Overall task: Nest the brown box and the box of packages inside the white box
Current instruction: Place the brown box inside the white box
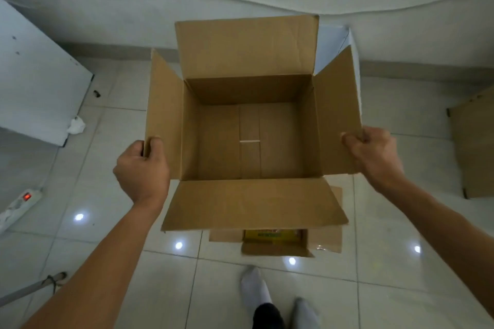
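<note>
Open box [250, 139], white outside and brown inside, sits mid-frame, empty, flaps out. Left hand [141, 168] pinches its left flap, right hand [374, 153] its right flap. Box of packages [275, 242] lies on the floor [401, 262] just below it, partly hidden.

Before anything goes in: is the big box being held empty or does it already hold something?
Empty. The box, held by left hand and right hand at its side flaps, shows only its bare taped bottom.

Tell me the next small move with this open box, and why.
Probably lower the held box to the floor, clear of the box of packages lying partly beneath it. The left hand and right hand each pinch a side flap, and its inside is empty, ready to receive something.
</note>
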The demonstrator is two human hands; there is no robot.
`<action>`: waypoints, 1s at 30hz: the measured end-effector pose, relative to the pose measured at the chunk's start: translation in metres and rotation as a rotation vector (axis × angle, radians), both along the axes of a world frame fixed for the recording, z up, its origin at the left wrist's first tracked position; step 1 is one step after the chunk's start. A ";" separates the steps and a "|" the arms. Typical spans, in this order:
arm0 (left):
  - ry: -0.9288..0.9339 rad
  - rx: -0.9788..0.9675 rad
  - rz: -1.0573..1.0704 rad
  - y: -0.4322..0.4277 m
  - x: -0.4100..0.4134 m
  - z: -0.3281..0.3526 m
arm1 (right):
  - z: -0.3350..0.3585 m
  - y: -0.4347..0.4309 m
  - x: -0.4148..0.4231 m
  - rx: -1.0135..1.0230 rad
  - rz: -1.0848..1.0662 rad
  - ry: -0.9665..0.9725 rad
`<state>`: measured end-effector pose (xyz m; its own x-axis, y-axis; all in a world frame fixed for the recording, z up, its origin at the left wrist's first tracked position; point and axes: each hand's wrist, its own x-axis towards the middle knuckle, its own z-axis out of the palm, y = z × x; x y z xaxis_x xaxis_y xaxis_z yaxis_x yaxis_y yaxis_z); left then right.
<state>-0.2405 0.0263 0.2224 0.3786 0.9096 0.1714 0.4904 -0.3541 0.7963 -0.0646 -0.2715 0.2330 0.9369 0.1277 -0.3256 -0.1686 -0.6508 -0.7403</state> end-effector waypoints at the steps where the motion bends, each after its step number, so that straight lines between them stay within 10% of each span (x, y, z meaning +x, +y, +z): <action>1: -0.015 0.002 -0.004 -0.003 0.014 0.005 | 0.006 -0.005 0.015 0.012 0.002 -0.012; 16: -0.069 0.044 -0.111 -0.007 0.260 0.015 | 0.012 -0.031 0.234 0.157 -0.097 -0.135; 30: 0.088 0.010 -0.038 -0.011 0.350 -0.111 | -0.110 -0.006 0.321 0.064 -0.061 -0.132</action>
